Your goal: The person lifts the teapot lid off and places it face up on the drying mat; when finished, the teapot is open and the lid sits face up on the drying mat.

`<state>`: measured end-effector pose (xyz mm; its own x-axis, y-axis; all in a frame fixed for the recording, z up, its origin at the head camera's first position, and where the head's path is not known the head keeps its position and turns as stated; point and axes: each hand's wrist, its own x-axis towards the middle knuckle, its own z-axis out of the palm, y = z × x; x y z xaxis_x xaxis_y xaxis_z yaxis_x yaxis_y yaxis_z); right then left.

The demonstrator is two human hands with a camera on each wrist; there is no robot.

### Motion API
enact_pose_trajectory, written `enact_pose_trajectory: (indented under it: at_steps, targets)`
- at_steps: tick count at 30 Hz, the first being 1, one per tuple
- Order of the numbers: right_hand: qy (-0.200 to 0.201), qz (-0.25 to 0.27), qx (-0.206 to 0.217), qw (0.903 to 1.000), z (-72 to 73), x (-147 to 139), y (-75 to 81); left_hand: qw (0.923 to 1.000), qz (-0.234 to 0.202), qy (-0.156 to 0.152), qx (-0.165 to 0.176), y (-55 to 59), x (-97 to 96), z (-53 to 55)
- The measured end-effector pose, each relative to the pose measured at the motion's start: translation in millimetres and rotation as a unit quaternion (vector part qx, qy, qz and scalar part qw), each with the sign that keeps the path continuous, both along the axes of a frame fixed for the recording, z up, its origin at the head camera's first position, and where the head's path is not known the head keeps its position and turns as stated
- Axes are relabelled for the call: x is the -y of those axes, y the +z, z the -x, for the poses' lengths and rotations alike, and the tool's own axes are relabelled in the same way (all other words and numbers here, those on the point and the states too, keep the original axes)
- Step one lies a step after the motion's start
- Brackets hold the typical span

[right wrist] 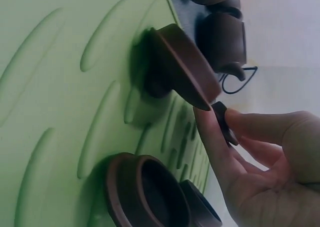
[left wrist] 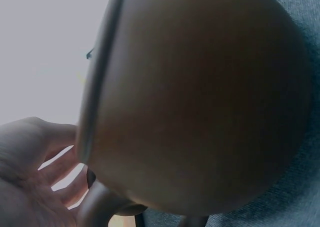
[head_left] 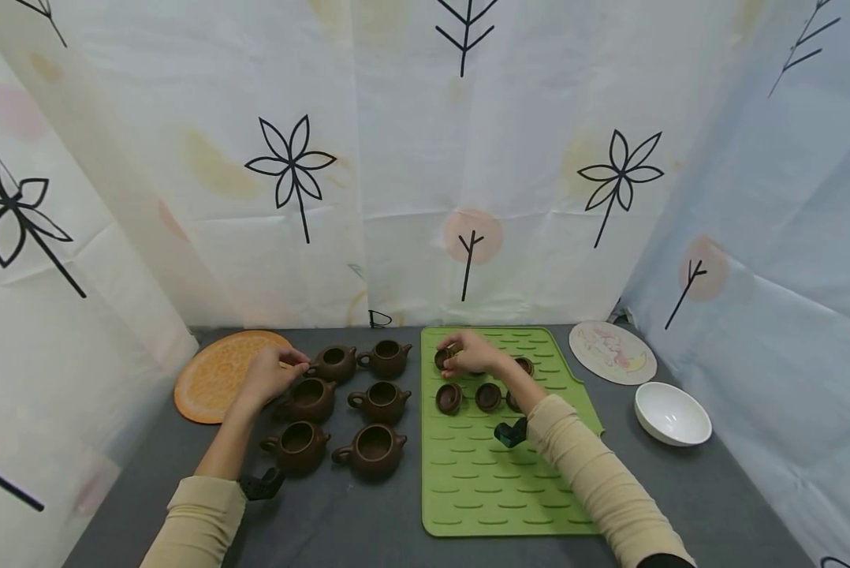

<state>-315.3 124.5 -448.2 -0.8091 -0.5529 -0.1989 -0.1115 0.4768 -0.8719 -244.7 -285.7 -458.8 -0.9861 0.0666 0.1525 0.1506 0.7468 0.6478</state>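
Observation:
At the back left, my left hand (head_left: 270, 377) pinches the handle of a brown clay teapot (head_left: 335, 363) standing without its lid. The left wrist view is mostly filled by the round side of a nearer teapot (left wrist: 200, 102), which hides part of the left hand (left wrist: 37, 174). Over the far left corner of the green mat (head_left: 467, 489), my right hand (head_left: 471, 353) holds a small brown teapot lid (right wrist: 226, 123) between thumb and fingers. Other lids lie around it; one lid (right wrist: 185, 67) tilts on its knob, hollow side up.
Several more lidless teapots (head_left: 374, 452) stand in two columns left of the mat. An orange-slice placemat (head_left: 212, 379) lies at the far left. To the right are a round patterned mat (head_left: 613, 353) and a white bowl (head_left: 673, 414). Printed curtains (head_left: 397, 181) enclose the table.

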Motion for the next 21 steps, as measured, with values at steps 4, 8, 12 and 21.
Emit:
enact_pose_trajectory:
  at_steps: [4, 8, 12, 21]
  targets:
    - [0.003, -0.017, -0.010, 0.9998, 1.9, 3.8, -5.2, 1.0000, -0.004, 0.001, 0.003, 0.5, 0.3, -0.8]
    - [0.006, -0.030, -0.016, 0.9994, 0.9, 5.8, -5.4, 0.9999, -0.009, 0.003, 0.007, -0.8, -0.7, -1.1]
    - [0.006, -0.040, -0.016, 0.9991, -0.6, 5.0, -4.3, 0.9999, -0.012, 0.002, 0.008, -1.7, -0.5, -0.7]
    - [0.014, -0.054, -0.025, 0.9981, -1.1, 1.1, -2.9, 0.9998, -0.009, -0.018, 0.001, -1.7, 3.1, 0.4]
